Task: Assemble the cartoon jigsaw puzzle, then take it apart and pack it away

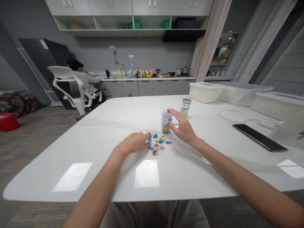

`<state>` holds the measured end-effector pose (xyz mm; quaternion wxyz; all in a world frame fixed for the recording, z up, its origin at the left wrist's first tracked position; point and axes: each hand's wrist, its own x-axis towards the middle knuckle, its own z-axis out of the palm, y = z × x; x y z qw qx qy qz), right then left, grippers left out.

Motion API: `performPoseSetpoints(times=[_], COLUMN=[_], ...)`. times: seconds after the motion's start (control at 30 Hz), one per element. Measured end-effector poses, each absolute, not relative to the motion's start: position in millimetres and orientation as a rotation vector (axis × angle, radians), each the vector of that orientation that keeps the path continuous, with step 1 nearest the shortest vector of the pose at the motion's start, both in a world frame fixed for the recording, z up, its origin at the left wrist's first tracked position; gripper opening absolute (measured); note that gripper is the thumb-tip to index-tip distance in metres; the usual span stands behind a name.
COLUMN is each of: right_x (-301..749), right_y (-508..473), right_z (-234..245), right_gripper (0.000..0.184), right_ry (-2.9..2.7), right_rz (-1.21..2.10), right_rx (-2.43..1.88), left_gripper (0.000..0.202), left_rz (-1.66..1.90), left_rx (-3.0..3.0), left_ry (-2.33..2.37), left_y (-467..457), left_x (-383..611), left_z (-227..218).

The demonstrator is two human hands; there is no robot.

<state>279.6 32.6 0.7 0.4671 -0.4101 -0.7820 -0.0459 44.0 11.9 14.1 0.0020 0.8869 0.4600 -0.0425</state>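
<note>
A small pile of colourful puzzle pieces [158,142] lies on the white table [99,139]. My left hand [134,143] rests at the pile's left edge, fingers curled and pinching at a piece. My right hand [182,126] hovers beside the open clear puzzle jar [166,121], fingertips pinched on a small piece at the jar's mouth. A second small jar [185,107], lid on, stands just behind and to the right.
A dark phone [259,137] and a white cable [235,116] lie at the right, with white storage boxes [206,91] behind them. A person sits on a white chair [68,87] at the far counter. A red object [8,121] is on the floor at left.
</note>
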Motion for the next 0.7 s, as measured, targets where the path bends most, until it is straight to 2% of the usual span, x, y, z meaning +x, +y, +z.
performPoseSetpoints(times=[0.13,0.33,0.43,0.5,0.6,0.7], right_x=[279,276,269,265,265,269], right_y=[32,17,8,5,11,28], right_z=[-1,6,4,2,-5,-20], right_gripper=[0.045,0.024,0.021,0.026,0.048,0.069], right_ry=[-1.886,-1.954,-2.091,-2.018,-1.716,-1.571], right_rz=[-0.075,-0.166,-0.146,-0.135,-0.040,0.190], right_rx=[-1.022,-0.846,-0.792,-0.864,-1.018,-1.111], left_gripper=[0.036,0.034,0.034,0.034,0.035,0.035], left_rz=[-0.155,-0.195,-0.218,-0.227,-0.221,-0.204], left_rx=[2.770,2.756,2.730,2.713,2.697,2.665], left_ry=[1.434,1.515,1.583,1.598,1.605,1.605], left_y=[11,17,20,21,21,22], left_x=[44,34,27,24,19,12], left_z=[16,15,15,16,20,21])
